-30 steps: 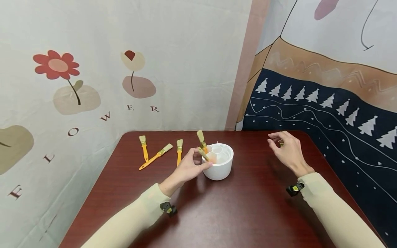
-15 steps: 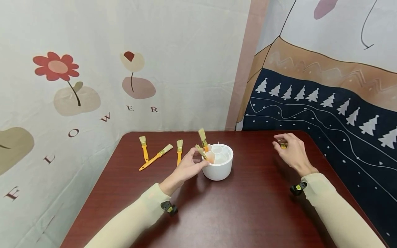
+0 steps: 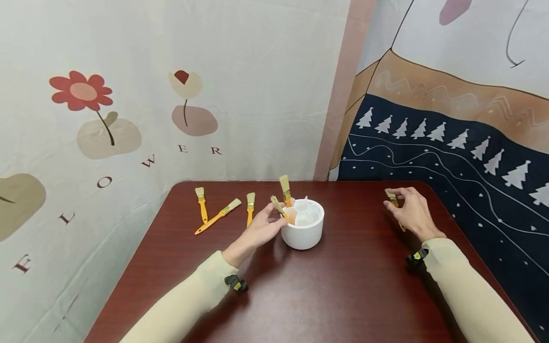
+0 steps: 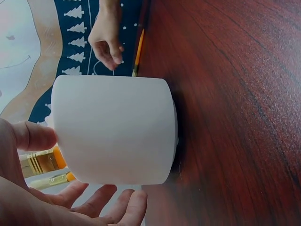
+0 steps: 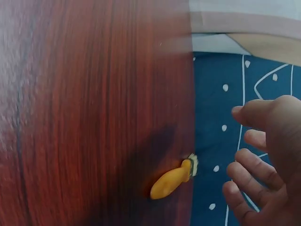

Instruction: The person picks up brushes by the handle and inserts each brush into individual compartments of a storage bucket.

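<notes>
From my remote station, the head view shows a white container [image 3: 302, 238] upright on the table [image 3: 343, 286], midway between its left and right edges and toward the far one. The person's left hand [image 3: 259, 228] holds it at the left side, thumb at the rim and fingers, slightly apart, around the wall; I judge this grip steadies it.

Contents: partitions divide the interior around a round central well [image 3: 302, 206]. A farther brush [image 3: 285, 186] and a nearer brush [image 3: 277, 204] stand in its left part, bristles up and leaning outward, probably because the handles are longer than the container is deep. Whether they share one compartment I cannot tell.

Far left corner: a first loose brush [image 3: 201, 205] meets the handle of a slanted brush [image 3: 219, 215]; a third loose brush [image 3: 250, 205] runs behind the left hand.

Far right corner: a separate brush [image 5: 169, 182] lies on the table, bristles toward the edge. The right hand [image 3: 411, 212] is just beside it, fingers apart and gripping nothing.
</notes>
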`<action>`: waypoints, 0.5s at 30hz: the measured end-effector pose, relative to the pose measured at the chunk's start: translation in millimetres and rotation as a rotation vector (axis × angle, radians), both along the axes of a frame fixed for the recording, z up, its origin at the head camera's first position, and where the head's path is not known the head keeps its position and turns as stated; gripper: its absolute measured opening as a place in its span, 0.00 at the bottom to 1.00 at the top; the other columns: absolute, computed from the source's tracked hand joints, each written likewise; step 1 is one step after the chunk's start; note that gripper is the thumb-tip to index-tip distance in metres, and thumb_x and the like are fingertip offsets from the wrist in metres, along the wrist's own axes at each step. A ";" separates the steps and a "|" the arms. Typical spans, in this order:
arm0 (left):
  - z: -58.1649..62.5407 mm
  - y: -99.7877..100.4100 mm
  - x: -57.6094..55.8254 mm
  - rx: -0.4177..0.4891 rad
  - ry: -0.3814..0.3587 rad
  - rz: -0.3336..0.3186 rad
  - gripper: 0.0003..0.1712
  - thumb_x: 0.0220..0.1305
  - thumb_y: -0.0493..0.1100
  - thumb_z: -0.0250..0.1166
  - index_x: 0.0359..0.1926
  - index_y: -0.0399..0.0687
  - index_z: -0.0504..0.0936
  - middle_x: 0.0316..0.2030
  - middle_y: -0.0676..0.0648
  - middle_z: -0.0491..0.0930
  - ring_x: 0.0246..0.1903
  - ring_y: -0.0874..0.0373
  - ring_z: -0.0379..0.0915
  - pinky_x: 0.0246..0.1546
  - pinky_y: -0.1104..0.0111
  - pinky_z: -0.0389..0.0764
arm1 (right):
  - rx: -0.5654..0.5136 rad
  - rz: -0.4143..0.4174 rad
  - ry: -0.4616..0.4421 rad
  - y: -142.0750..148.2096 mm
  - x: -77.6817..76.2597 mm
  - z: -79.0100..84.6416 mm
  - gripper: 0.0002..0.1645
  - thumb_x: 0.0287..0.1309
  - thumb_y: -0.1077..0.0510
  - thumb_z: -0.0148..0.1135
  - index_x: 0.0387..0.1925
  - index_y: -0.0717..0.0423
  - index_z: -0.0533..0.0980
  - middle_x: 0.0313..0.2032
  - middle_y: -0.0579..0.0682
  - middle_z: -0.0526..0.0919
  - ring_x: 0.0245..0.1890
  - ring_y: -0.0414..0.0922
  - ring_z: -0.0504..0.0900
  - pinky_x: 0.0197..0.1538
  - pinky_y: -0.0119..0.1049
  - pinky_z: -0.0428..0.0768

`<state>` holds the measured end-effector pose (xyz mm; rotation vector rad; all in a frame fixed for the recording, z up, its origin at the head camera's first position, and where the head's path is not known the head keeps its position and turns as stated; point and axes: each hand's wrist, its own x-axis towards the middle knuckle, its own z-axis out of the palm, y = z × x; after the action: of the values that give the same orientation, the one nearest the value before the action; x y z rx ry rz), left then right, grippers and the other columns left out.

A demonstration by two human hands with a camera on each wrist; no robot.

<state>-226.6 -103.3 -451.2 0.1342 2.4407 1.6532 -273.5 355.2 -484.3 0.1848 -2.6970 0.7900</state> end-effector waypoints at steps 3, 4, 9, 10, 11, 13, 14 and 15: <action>-1.0 -0.7 -0.2 0.009 -0.001 -0.003 0.35 0.76 0.42 0.70 0.81 0.46 0.79 0.79 0.35 0.80 0.78 0.32 0.80 0.79 0.40 0.82 | 0.010 -0.001 -0.062 5.1 -2.1 -2.7 0.33 0.77 0.54 0.78 0.73 0.70 0.81 0.67 0.76 0.80 0.63 0.75 0.85 0.65 0.74 0.83; -1.4 -0.9 -0.2 0.008 -0.002 -0.003 0.35 0.76 0.42 0.70 0.81 0.47 0.79 0.79 0.35 0.80 0.77 0.32 0.80 0.78 0.40 0.82 | 0.013 -0.002 -0.085 6.3 -2.7 -3.3 0.35 0.77 0.54 0.78 0.74 0.71 0.80 0.68 0.78 0.79 0.64 0.75 0.84 0.66 0.75 0.82; -1.6 -2.1 -0.5 0.017 -0.013 -0.009 0.34 0.76 0.43 0.70 0.81 0.49 0.80 0.81 0.37 0.79 0.78 0.32 0.80 0.77 0.40 0.82 | 0.013 -0.019 -0.197 11.5 -5.6 -7.4 0.38 0.79 0.55 0.75 0.77 0.75 0.75 0.69 0.81 0.77 0.67 0.77 0.82 0.69 0.75 0.82; -1.4 -2.3 -0.5 0.022 -0.015 -0.012 0.34 0.77 0.43 0.70 0.81 0.50 0.80 0.81 0.38 0.78 0.78 0.33 0.80 0.78 0.40 0.82 | 0.012 -0.024 -0.213 12.3 -6.1 -8.2 0.38 0.80 0.56 0.75 0.78 0.75 0.74 0.69 0.81 0.77 0.68 0.77 0.81 0.69 0.75 0.82; -1.0 -2.5 -0.5 0.026 -0.015 -0.015 0.34 0.77 0.43 0.70 0.81 0.49 0.79 0.81 0.38 0.78 0.79 0.32 0.80 0.78 0.40 0.82 | 0.010 -0.029 -0.226 13.1 -6.8 -9.1 0.38 0.80 0.56 0.74 0.78 0.75 0.73 0.70 0.81 0.77 0.68 0.77 0.81 0.69 0.74 0.82; -0.2 -3.0 -0.6 0.030 -0.017 -0.020 0.35 0.77 0.44 0.70 0.82 0.50 0.79 0.82 0.37 0.78 0.79 0.33 0.79 0.79 0.39 0.81 | 0.012 -0.036 -0.245 14.5 -7.9 -10.5 0.37 0.80 0.58 0.73 0.78 0.76 0.73 0.70 0.82 0.77 0.69 0.77 0.81 0.68 0.74 0.83; 0.1 -3.4 -0.4 0.032 -0.021 -0.021 0.35 0.77 0.44 0.69 0.82 0.50 0.79 0.82 0.37 0.77 0.80 0.33 0.79 0.80 0.39 0.80 | 0.013 -0.038 -0.248 15.1 -8.6 -11.1 0.37 0.80 0.58 0.73 0.78 0.77 0.73 0.70 0.82 0.77 0.69 0.77 0.81 0.68 0.73 0.84; 0.3 -3.8 -0.4 0.034 -0.024 -0.023 0.35 0.77 0.44 0.69 0.83 0.51 0.79 0.82 0.38 0.77 0.80 0.33 0.78 0.80 0.39 0.80 | 0.013 -0.038 -0.252 15.5 -9.0 -11.6 0.37 0.80 0.59 0.72 0.78 0.77 0.73 0.70 0.82 0.77 0.68 0.77 0.82 0.67 0.73 0.85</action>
<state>-227.0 -107.1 -450.9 0.1453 2.3853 1.6780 -282.5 370.7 -495.9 0.0381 -2.9313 0.8349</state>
